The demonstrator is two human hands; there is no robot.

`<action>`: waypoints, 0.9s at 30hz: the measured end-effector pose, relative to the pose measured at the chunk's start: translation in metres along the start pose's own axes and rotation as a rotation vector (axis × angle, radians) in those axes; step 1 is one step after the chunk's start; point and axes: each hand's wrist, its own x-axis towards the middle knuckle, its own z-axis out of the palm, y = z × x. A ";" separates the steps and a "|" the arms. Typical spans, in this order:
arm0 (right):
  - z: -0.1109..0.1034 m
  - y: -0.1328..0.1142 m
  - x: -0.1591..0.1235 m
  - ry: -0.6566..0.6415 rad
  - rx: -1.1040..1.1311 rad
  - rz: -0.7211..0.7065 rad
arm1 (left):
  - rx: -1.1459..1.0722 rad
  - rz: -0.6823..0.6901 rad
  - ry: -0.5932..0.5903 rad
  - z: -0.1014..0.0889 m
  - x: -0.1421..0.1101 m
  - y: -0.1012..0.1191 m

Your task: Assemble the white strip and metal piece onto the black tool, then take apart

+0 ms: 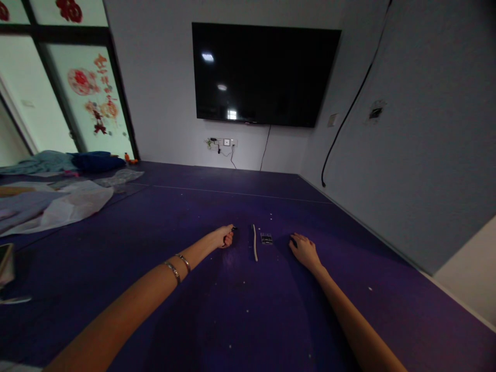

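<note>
A broad purple surface (174, 320), dotted with pale specks, fills the lower view. On the grey wall ahead hangs a black television (267, 77), with wall sockets (227, 142) below it. At left are glass doors (87, 93) with red decorations; in front of them lie a teal cloth (42, 163) and a white sheet (83, 204).

The left hand (225, 236) is closed in a fist around a small dark object (234, 228), whose tip pokes out past the fingers. The right hand (306, 250) is low over the surface, fingers bent; whether it holds anything cannot be told. Between the hands lie a thin white stick (254, 243), pointing away from the viewer, and, just to its right, a small dark flat piece (266, 238).

The purple surface runs on beyond both hands to the far wall; at right, it ends along a side wall (422, 134), where a black cable (349, 108) hangs.
</note>
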 end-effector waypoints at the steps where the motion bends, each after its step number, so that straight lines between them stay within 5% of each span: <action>1: 0.000 0.000 0.000 0.000 0.003 0.001 | 0.004 0.000 0.001 0.000 0.001 0.000; 15: 0.000 -0.001 0.000 0.008 0.010 0.004 | 0.094 0.070 0.030 0.005 -0.008 0.001; 27: -0.004 -0.003 -0.001 -0.012 -0.010 0.007 | 0.168 0.486 0.082 0.025 -0.002 0.007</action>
